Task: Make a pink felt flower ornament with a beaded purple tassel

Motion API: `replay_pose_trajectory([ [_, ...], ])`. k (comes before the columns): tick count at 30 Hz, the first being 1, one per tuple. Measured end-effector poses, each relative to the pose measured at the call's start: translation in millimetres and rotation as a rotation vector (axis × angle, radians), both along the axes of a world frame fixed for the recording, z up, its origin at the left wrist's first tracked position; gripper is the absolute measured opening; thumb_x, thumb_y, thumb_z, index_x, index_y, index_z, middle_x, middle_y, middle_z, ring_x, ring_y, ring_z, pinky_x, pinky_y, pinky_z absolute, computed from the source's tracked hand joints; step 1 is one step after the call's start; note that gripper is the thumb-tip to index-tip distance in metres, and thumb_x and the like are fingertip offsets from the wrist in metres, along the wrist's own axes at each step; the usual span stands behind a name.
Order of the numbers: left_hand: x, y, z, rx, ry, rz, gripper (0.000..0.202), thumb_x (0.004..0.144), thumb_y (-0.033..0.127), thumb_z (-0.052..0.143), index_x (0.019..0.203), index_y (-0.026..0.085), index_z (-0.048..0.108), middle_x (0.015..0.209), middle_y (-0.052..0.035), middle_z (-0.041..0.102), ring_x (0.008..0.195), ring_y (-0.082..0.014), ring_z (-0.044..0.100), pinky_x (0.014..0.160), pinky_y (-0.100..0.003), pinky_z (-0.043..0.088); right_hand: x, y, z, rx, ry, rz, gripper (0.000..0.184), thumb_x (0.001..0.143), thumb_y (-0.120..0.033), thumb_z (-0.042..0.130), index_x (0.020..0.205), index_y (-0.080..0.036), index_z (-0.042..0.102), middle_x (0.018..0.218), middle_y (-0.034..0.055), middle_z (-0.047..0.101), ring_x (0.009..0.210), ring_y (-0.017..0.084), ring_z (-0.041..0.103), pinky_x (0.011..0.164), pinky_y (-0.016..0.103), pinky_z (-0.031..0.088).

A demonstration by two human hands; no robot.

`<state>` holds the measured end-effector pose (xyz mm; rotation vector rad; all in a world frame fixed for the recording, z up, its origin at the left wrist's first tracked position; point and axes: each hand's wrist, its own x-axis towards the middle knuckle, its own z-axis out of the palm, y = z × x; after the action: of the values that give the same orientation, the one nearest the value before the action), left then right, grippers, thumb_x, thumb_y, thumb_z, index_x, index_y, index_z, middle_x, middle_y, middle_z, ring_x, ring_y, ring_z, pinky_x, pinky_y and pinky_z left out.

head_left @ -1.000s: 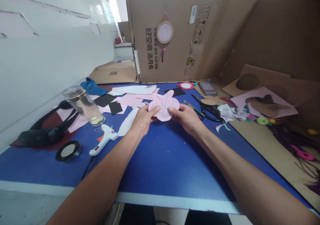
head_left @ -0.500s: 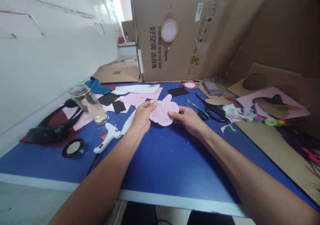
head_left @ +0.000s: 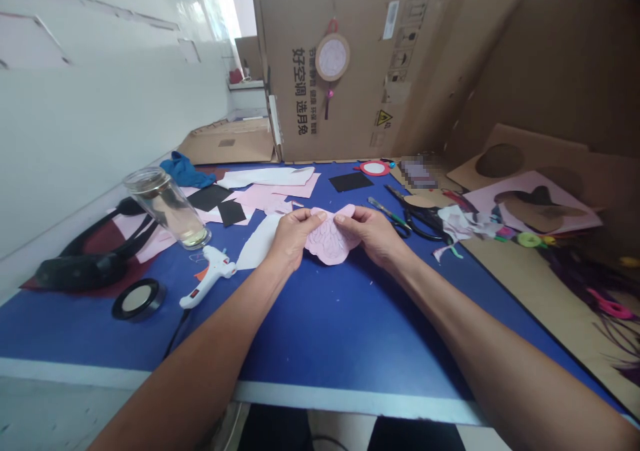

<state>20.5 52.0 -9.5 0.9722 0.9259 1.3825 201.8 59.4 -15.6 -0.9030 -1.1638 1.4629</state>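
Between my hands, above the blue table (head_left: 320,337), is a pink flower-shaped cutout (head_left: 327,243) with scalloped edges and raised, petal-like lines on its face. My left hand (head_left: 295,234) pinches its upper left edge, thumb on top. On the upper right edge, my right hand (head_left: 373,232) grips it the same way. The fingers behind the cutout are hidden. A white sheet (head_left: 257,241) lies beside my left hand, and a white glue gun (head_left: 210,274) rests farther left. Scissors (head_left: 400,226) and a slim pen-like tool (head_left: 383,207) lie just past my right hand.
A glass jar with liquid (head_left: 177,211) and a black round tin (head_left: 139,299) stand at left. Black cards (head_left: 351,181) and pink paper scraps (head_left: 255,197) lie behind. At right are pliers (head_left: 425,221) and cardboard (head_left: 520,291). A large carton (head_left: 365,104) stands at the back.
The cutout has turned and dropped slightly; its narrow stem no longer points up between my hands. Both hands have shifted to its upper edge, closer together. The view has moved slightly.
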Motion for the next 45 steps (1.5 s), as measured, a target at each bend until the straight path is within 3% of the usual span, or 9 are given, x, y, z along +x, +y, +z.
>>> replay_pose_trajectory([
  [7,-0.6,2.0,-1.1,-0.028,-0.046,-0.046,0.041,0.066,0.049,0.102,0.074,0.017,0.077,0.074,-0.0036,0.073,0.066,-0.0154,0.064,0.066,-0.031,0.049,2.4,1.3,-0.8,0.005,-0.037,-0.033,0.044,0.065,-0.056,0.1,0.086,-0.022,0.082,0.087,0.0053,0.083,0.074,0.021,0.07,0.074,0.036,0.053],
  [13,-3.8,4.5,-0.7,-0.006,-0.058,0.004,0.037,0.066,0.042,0.102,0.072,0.018,0.075,0.071,-0.0008,0.07,0.065,-0.0137,0.062,0.067,-0.029,0.049,1.2,0.7,1.0,-0.005,-0.041,-0.036,0.044,0.062,-0.055,0.102,0.082,-0.022,0.081,0.083,0.0046,0.081,0.071,0.02,0.069,0.071,0.035,0.053],
  [21,-3.8,4.1,5.2,-0.04,-0.066,-0.003,0.054,0.073,0.066,0.097,0.078,0.017,0.074,0.075,-0.0065,0.073,0.068,-0.018,0.067,0.066,-0.031,0.051,1.9,1.0,-2.2,-0.007,-0.024,-0.048,0.043,0.065,-0.053,0.101,0.086,-0.02,0.083,0.084,0.0054,0.082,0.07,0.02,0.069,0.07,0.034,0.052],
  [32,-4.2,2.5,0.1,-0.023,-0.002,-0.037,0.039,0.065,0.045,0.104,0.071,0.018,0.076,0.073,-0.0033,0.072,0.067,-0.015,0.064,0.069,-0.031,0.051,-0.5,-1.1,0.7,0.0,-0.041,-0.004,0.041,0.065,-0.054,0.1,0.084,-0.022,0.082,0.083,0.0044,0.082,0.071,0.02,0.069,0.072,0.035,0.054],
  [42,-4.1,4.0,1.2,-0.089,-0.081,-0.069,0.045,0.056,0.042,0.107,0.067,0.018,0.071,0.069,-0.0024,0.07,0.063,-0.0151,0.064,0.065,-0.032,0.051,-1.9,-3.0,3.5,-0.013,-0.021,0.013,0.042,0.063,-0.054,0.102,0.083,-0.022,0.082,0.083,0.0043,0.082,0.07,0.02,0.069,0.071,0.035,0.055],
  [45,-3.4,2.0,1.3,-0.063,-0.032,-0.034,0.044,0.06,0.045,0.105,0.068,0.018,0.072,0.07,-0.0029,0.07,0.064,-0.0153,0.063,0.065,-0.031,0.049,-1.7,-3.1,3.7,-0.018,-0.026,0.006,0.042,0.063,-0.054,0.101,0.083,-0.022,0.083,0.083,0.0048,0.082,0.069,0.02,0.069,0.071,0.035,0.054],
])
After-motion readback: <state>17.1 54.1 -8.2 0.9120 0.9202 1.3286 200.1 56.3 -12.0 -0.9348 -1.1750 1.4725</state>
